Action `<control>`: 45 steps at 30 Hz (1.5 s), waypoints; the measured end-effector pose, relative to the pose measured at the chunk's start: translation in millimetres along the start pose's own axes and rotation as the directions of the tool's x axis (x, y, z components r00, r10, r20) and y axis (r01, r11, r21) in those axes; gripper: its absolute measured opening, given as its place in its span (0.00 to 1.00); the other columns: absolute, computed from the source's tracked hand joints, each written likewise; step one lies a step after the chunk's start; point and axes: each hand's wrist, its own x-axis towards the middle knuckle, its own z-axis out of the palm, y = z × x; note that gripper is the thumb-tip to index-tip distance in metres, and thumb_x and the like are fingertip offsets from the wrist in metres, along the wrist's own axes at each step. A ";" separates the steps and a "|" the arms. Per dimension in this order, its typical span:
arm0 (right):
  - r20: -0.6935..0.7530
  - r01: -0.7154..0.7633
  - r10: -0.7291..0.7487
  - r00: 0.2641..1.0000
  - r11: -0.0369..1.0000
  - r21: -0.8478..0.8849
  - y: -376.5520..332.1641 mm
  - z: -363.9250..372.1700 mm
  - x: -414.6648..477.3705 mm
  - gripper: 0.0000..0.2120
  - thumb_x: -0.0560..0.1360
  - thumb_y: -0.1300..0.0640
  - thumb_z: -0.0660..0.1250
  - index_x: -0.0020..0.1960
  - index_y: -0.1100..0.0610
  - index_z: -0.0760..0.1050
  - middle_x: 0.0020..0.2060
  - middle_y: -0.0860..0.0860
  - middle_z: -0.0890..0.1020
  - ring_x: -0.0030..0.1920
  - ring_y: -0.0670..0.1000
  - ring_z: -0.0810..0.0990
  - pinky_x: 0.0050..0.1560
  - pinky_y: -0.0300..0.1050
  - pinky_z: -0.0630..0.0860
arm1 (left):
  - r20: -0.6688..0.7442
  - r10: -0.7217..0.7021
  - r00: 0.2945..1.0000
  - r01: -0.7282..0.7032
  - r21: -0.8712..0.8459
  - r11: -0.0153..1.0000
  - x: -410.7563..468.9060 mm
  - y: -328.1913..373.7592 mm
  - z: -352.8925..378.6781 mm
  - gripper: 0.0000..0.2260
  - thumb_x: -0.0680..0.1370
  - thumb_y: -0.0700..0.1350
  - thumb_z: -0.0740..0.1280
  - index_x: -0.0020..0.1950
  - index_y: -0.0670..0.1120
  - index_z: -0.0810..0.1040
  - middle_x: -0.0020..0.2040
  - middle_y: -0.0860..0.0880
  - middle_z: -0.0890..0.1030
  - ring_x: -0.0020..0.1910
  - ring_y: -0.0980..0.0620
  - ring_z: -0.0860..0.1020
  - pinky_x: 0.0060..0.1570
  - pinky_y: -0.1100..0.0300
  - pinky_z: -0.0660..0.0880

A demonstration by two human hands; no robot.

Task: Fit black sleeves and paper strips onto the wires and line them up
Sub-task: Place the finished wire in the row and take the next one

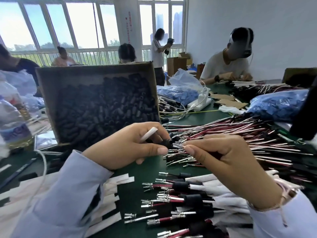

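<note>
At the far left a plastic bottle (pixel 12 121) stands on the green table (pixel 135 189), and beside it a cardboard box (pixel 96 68) leans up, filled with black sleeves (pixel 106 107). Below the box, flat paper strips (pixel 109 200) lie overlapped near the table's front edge. The left hand (pixel 127 146) is curled: its thumb and forefinger pinch a single black sleeve (pixel 169 143), while a rolled paper strip (pixel 148 134) is tucked between its fingers and sticks up to the right. Just right of it, the right hand (pixel 228 162) is closed on a wire (pixel 178 146), thumb and forefinger pinching it close behind the metal terminal, whose tip meets the sleeve's opening; whether it sits inside I cannot tell. Behind the hands a big pile of loose wires (pixel 240 140) fans out to the right. Under the right wrist, finished wires (pixel 188 194) with sleeves and white paper wraps lie side by side, terminals pointing left. Farther right sits a bag of blue parts (pixel 277 107).
</note>
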 end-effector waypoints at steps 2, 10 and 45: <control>-0.014 0.018 -0.020 1.000 0.996 -0.089 -1.6 -1.0 -1.3 0.10 0.75 0.44 0.65 0.49 0.44 0.84 0.30 0.42 0.80 0.33 0.44 0.79 0.32 0.43 0.74 | 0.014 -0.004 1.000 0.004 -0.008 1.000 -0.1 1.3 1.7 0.08 0.71 0.46 0.73 0.49 0.49 0.79 0.44 0.38 0.78 0.26 0.59 0.70 0.24 0.68 0.68; -0.029 0.011 -0.011 1.000 1.000 -0.016 1.0 -3.7 -5.7 0.11 0.77 0.45 0.64 0.48 0.49 0.83 0.30 0.49 0.80 0.33 0.49 0.79 0.33 0.49 0.74 | 0.003 -0.019 1.000 0.019 0.031 0.999 -0.8 7.6 7.0 0.08 0.70 0.48 0.73 0.46 0.50 0.79 0.37 0.51 0.76 0.25 0.59 0.69 0.24 0.68 0.68; 0.063 0.004 -0.001 0.998 0.999 -0.037 -8.0 0.5 -10.7 0.12 0.76 0.46 0.65 0.50 0.48 0.84 0.28 0.44 0.78 0.30 0.47 0.76 0.28 0.47 0.71 | 0.080 -0.097 0.992 0.071 0.274 0.959 -6.4 26.9 18.3 0.22 0.80 0.58 0.57 0.44 0.41 0.79 0.30 0.52 0.77 0.27 0.56 0.69 0.32 0.63 0.68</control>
